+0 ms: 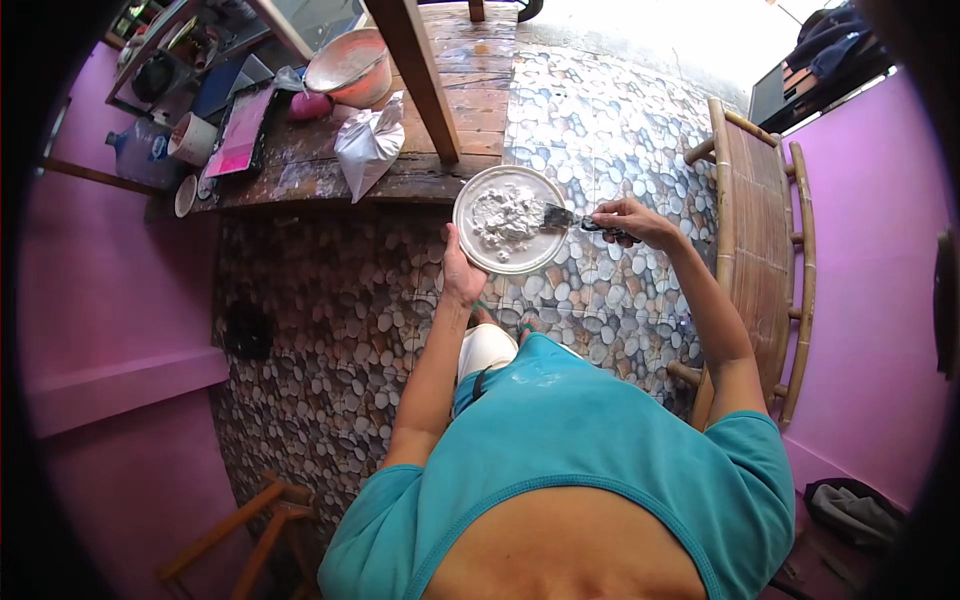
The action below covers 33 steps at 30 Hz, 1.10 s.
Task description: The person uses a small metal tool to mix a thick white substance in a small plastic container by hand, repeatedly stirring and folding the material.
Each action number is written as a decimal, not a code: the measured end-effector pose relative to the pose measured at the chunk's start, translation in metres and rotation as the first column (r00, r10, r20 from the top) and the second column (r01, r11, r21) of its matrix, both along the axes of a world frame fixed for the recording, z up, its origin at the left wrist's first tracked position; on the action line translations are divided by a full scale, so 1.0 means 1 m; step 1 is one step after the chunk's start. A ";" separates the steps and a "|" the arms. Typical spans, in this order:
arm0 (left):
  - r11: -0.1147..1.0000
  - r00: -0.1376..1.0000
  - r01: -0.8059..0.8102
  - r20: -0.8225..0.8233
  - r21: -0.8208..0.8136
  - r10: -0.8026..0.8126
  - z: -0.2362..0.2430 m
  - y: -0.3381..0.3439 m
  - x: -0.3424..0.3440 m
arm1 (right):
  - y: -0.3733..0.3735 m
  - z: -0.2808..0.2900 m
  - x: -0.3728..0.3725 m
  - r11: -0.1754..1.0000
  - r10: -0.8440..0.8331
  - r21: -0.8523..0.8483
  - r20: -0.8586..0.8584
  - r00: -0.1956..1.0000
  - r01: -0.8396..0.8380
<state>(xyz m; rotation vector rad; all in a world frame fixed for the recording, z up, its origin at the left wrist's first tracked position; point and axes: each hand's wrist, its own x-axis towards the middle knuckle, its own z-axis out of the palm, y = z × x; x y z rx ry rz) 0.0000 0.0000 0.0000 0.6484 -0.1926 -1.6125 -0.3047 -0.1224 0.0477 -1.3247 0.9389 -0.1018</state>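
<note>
My left hand (462, 272) grips the near left edge of a round white lid (540, 257), thumb along the rim and the other fingers underneath, out of sight. A lumpy heap of white paste (506, 214) lies in the middle of the lid. My right hand (632, 222) is closed round the dark handle of a putty knife (562, 216). Its blade reaches in from the right and touches the edge of the paste. Both hands are held out in front of me, above the floor and beside the table's corner.
A wooden table (475, 120) bears a pinkish basin (350, 68), a silvery plastic bag (370, 146) and a paint tray (240, 132) with pink paint. A wooden post (415, 75) rises at its edge. To the right stands a bamboo bench (750, 240); a wooden stool (262, 530) is at lower left.
</note>
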 end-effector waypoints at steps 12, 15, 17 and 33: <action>0.995 0.993 0.101 -0.058 0.005 -0.101 -0.006 -0.129 -0.077 | -0.049 0.039 -0.026 0.697 -0.284 -0.708 -0.132 0.950 0.110; 0.994 0.991 0.105 -0.079 -0.012 -0.105 -0.011 -0.168 -0.085 | -0.067 0.052 -0.026 0.370 -0.268 -0.927 -0.046 0.962 0.058; 0.995 0.991 0.081 -0.098 -0.060 -0.087 -0.003 -0.197 -0.088 | -0.085 0.054 -0.028 0.208 -0.323 -0.976 -0.131 0.937 -0.065; 0.931 0.938 -0.342 -0.117 -0.132 0.328 -0.013 -0.352 -0.099 | -0.318 0.061 -0.009 0.178 0.040 -0.981 0.090 0.995 0.082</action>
